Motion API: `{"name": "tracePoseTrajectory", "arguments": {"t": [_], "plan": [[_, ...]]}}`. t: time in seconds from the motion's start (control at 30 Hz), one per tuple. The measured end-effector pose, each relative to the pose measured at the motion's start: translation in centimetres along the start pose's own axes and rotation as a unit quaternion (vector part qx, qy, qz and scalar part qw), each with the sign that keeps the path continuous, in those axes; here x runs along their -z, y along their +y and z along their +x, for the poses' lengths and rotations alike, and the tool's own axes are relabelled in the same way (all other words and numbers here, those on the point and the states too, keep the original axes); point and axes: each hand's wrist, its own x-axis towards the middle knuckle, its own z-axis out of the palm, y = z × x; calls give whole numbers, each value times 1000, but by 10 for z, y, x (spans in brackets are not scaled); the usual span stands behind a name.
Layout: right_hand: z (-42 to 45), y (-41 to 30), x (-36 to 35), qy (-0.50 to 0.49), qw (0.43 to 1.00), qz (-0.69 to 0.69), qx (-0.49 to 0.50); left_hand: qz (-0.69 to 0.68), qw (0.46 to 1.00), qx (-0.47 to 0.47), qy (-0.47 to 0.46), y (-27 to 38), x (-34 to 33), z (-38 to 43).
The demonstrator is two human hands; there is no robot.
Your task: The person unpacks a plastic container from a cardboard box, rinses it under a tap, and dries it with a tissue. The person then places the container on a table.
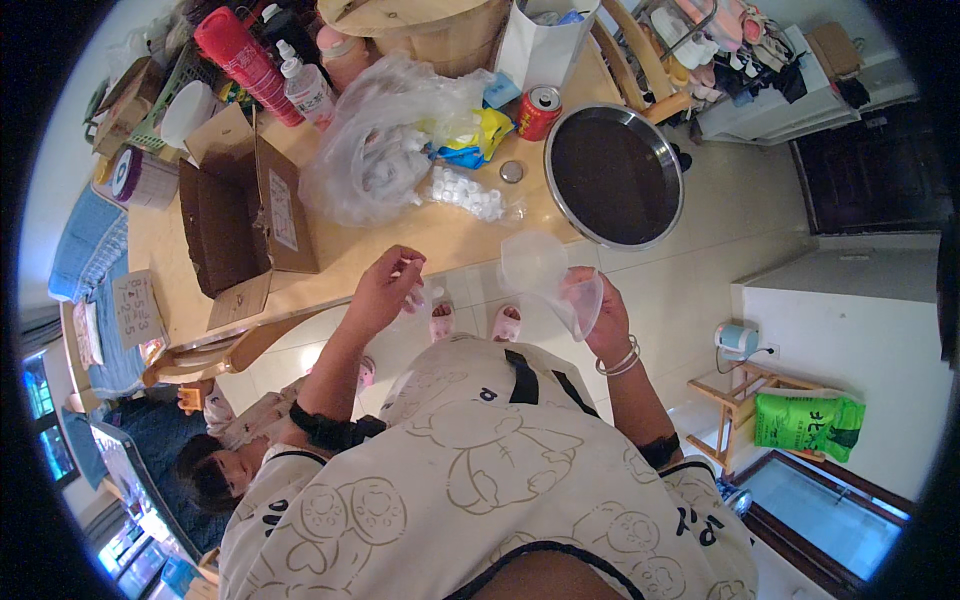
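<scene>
In my right hand (611, 311) is a translucent plastic vessel (534, 262), flared and funnel-like, held out past the table's front edge. My left hand (390, 289) hovers by the same edge with its fingers curled in. Something small and pale shows under those fingers, too blurred to name. On the table near both hands lies a clear bag of small white caps (465, 193), with a round metal lid (511, 172) beside it. A steel basin (679, 180) of dark contents stands at the table's right end.
An open cardboard box (289, 217) occupies the table's left part. Behind the caps are a large clear plastic bag (360, 150), a yellow packet (491, 131) and a red drink can (539, 114). A wooden chair (247, 349) touches the near left edge; another person (214, 469) is beside me.
</scene>
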Motion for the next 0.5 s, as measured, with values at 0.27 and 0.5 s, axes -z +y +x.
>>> {"name": "tracePoseTrajectory", "arguments": {"t": [0.27, 0.5], "plan": [[15, 34, -6, -21, 1000, -7, -13, 424, 889, -98, 141, 25, 8, 61], [7, 31, -9, 26, 999, -20, -37, 606, 794, -31, 33, 26, -12, 86]]}}
